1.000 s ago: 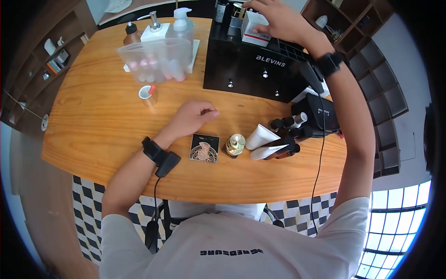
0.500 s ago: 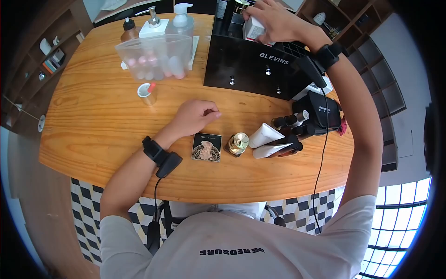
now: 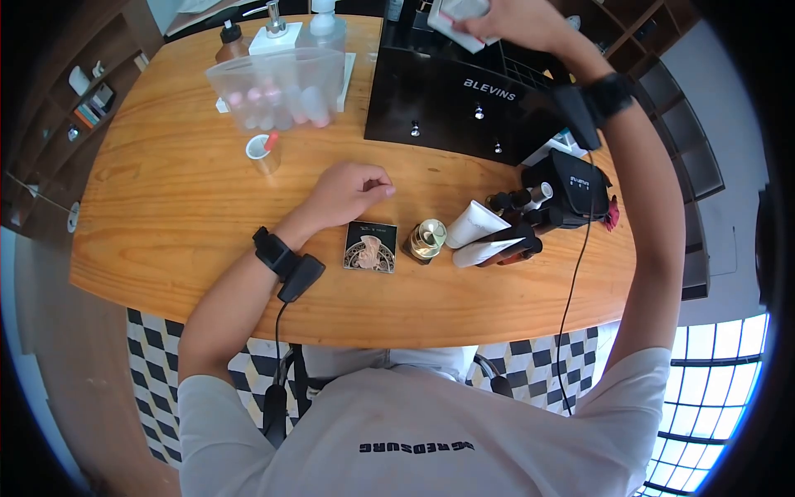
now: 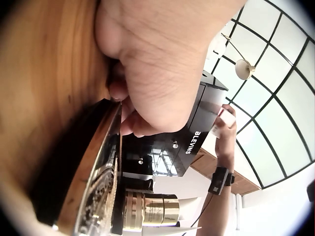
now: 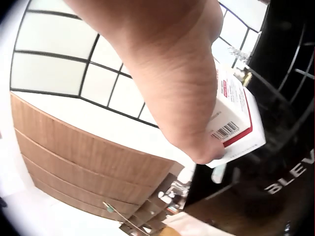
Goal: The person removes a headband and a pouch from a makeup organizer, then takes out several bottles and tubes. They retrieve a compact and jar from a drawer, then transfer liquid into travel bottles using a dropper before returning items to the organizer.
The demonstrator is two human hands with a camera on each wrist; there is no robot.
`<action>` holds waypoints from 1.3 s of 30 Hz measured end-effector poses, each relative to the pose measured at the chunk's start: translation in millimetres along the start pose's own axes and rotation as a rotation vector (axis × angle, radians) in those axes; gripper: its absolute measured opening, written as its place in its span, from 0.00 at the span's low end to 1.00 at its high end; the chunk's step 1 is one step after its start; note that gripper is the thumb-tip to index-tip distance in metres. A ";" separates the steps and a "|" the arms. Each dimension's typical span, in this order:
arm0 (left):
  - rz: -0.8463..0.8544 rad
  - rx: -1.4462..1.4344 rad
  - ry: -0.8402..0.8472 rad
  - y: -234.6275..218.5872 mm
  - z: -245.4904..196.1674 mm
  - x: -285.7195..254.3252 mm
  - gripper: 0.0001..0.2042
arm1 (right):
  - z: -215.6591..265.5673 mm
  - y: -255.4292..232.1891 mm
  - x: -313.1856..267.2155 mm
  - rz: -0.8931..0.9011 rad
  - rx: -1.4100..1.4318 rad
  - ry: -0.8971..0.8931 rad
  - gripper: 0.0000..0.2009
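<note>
High over the black drawer box [image 3: 439, 103] lettered BLEVINS, my right hand [image 3: 530, 26] grips a small white box [image 3: 452, 33]. A barcode and a red stripe show on this white box [image 5: 238, 120] in the right wrist view, with the thumb pressed along its side. My left hand [image 3: 348, 192] rests on the wooden table, fingers loosely curled and holding nothing. Just below it lies a square black compact [image 3: 370, 248] with an ornate pattern. Beside the compact stands a gold-capped bottle [image 3: 428, 238].
White tubes [image 3: 476, 224] and dark bottles sit right of the gold cap, near a black pouch [image 3: 567, 189]. At the back left are a clear bag [image 3: 277, 79] of pinkish items, pump bottles and a small cup [image 3: 258, 149]. A cable [image 3: 575, 282] hangs from the right wrist.
My right hand has lifted the white box off the drawer box's top and tilted it. The left hand stays on the table. The head view has shifted slightly.
</note>
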State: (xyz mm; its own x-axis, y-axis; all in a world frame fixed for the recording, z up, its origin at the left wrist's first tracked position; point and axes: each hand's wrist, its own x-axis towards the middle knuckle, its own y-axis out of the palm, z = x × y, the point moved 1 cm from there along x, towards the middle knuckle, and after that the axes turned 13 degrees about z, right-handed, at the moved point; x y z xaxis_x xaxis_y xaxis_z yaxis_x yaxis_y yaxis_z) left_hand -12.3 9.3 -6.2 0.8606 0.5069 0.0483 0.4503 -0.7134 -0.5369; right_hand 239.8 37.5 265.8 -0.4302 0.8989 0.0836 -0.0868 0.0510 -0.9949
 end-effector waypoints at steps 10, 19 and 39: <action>-0.370 -0.564 -0.010 -6.7 2.6 0.6 0.11 | 90.4 72.7 -45.7 0.279 0.061 -0.173 0.27; -0.243 -0.425 0.138 -0.6 6.5 7.1 0.10 | 51.1 154.8 -47.2 0.772 0.239 -0.265 0.36; -0.081 -0.058 0.033 1.7 -8.3 -0.6 0.28 | 40.3 140.8 -67.7 0.753 0.383 -0.196 0.27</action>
State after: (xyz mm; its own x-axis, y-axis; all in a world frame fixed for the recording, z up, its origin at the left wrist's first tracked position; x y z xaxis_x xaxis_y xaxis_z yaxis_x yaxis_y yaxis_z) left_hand -10.1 3.8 -0.1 0.8279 0.5484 0.1172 0.5307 -0.6984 -0.4802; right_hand 220.5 -33.7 122.3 -0.6389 0.5415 -0.5465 0.0021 -0.7091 -0.7051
